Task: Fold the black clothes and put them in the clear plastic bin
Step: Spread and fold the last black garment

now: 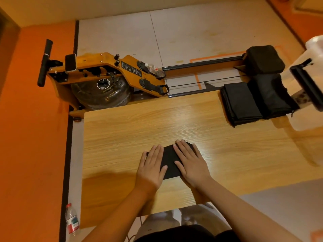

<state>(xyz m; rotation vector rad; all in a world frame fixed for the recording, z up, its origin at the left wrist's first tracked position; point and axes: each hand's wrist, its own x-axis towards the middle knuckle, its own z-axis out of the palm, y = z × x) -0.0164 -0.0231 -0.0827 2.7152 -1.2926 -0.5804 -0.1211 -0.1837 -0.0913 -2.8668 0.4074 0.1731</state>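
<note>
A small folded black cloth (pixel 170 160) lies on the wooden table (pixel 122 137) in front of me. My left hand (pixel 151 167) lies flat on its left part and my right hand (pixel 190 163) lies flat on its right part, fingers straight, pressing it down. At the far right of the table sits a stack of folded black clothes (pixel 240 103), and beside it more black clothes (pixel 271 95) reach into the clear plastic bin (pixel 307 88), which lies on its side at the right edge of the view.
A wooden rowing machine (pixel 104 75) with a water tank stands on the floor behind the table; its black seat (pixel 264 60) is at the right. A plastic water bottle (pixel 72 219) stands on the floor at the left. An orange wall runs along the left side.
</note>
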